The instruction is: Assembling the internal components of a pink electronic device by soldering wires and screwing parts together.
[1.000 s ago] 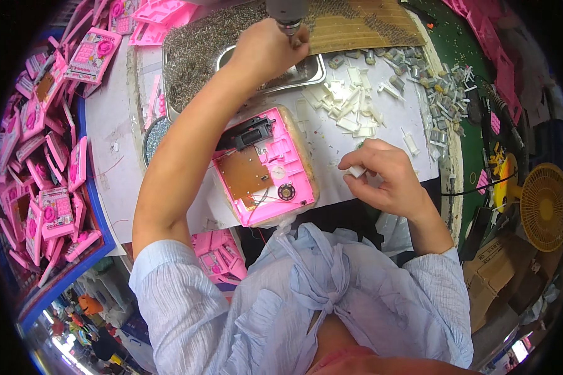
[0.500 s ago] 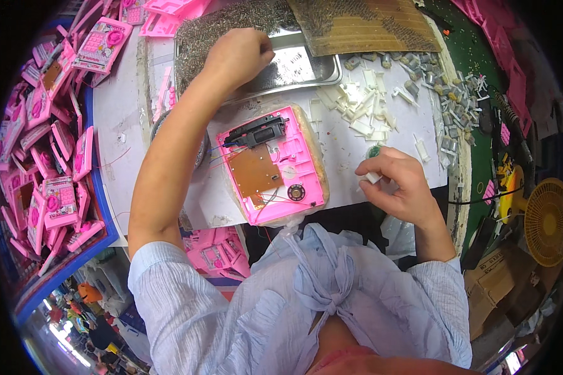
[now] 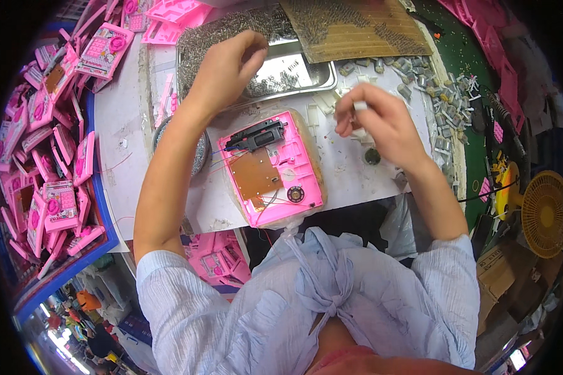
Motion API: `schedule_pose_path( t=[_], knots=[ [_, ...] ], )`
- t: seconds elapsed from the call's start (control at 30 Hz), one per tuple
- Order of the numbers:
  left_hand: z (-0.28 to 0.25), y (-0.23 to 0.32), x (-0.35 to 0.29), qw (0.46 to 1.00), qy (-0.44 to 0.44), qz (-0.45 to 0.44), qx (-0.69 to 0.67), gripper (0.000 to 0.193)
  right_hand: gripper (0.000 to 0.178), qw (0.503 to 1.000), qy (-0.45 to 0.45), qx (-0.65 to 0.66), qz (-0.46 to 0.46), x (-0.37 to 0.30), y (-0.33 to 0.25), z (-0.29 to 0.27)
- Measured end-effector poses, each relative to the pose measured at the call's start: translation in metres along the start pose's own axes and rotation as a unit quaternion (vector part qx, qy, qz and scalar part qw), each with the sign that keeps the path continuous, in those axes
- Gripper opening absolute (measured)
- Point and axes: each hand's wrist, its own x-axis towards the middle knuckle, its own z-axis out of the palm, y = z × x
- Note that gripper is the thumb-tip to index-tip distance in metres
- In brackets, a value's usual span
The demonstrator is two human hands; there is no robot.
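Over the metal tray [image 3: 326, 82] of small screws [image 3: 206, 47], my left hand [image 3: 228, 69] is curled, thumb and fingers close together; whatever they pinch is too small to make out. My right hand [image 3: 381, 122] is raised above the white plastic parts [image 3: 324, 103] and grips a small white plastic piece [image 3: 360, 105]. Between my arms a pink plastic toy housing [image 3: 305, 165] lies inside up on a padded, plastic-wrapped support. Fitted in it are a brown circuit board [image 3: 254, 175], a black mechanism [image 3: 256, 135], a round black speaker [image 3: 296, 194] and thin wires.
Pink toy shells [image 3: 59, 206] are heaped in a blue-edged bin at left. Small motors [image 3: 444, 115] lie scattered at the right. A cardboard sheet [image 3: 363, 31] with screws overlaps the tray. A round dark-green item [image 3: 372, 156] sits below my right hand; a yellow fan [image 3: 544, 212] stands far right.
My right hand has moved up and away from the table's near edge with the white piece, leaving the green item uncovered. My left hand has shifted slightly left and stays over the tray.
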Motion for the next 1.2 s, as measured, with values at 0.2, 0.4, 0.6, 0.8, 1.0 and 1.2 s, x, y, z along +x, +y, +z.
schedule_pose_path(
  t=[0.2, 0.4, 0.6, 0.8, 1.0, 1.2],
  knots=[
    [-0.005, 0.035, -0.037, 0.992, 0.032, -0.011, -0.124, 0.017, 0.034, 0.991, -0.043, -0.039, 0.120, 0.082, -0.007, 0.031],
    [-0.017, 0.037, -0.054, 0.972, 0.001, -0.120, -0.202, 0.009, 0.036, 0.995, -0.080, -0.050, 0.035, 0.092, 0.012, 0.044],
    [-0.020, 0.018, -0.052, 0.886, -0.055, -0.245, -0.390, 0.012, 0.032, 0.962, 0.068, -0.226, -0.140, 0.096, 0.027, 0.051],
    [-0.013, 0.024, -0.068, 0.879, 0.040, -0.197, -0.431, 0.011, 0.034, 0.960, -0.005, -0.275, -0.054, 0.068, 0.012, 0.044],
    [-0.014, 0.094, -0.127, 0.924, -0.053, -0.224, -0.304, 0.015, 0.027, 0.976, 0.002, -0.196, -0.098, -0.014, -0.007, 0.050],
    [0.012, 0.117, -0.159, 0.954, -0.034, -0.154, -0.254, 0.013, 0.021, 0.995, 0.034, 0.002, -0.096, -0.053, -0.017, 0.083]
  ],
)
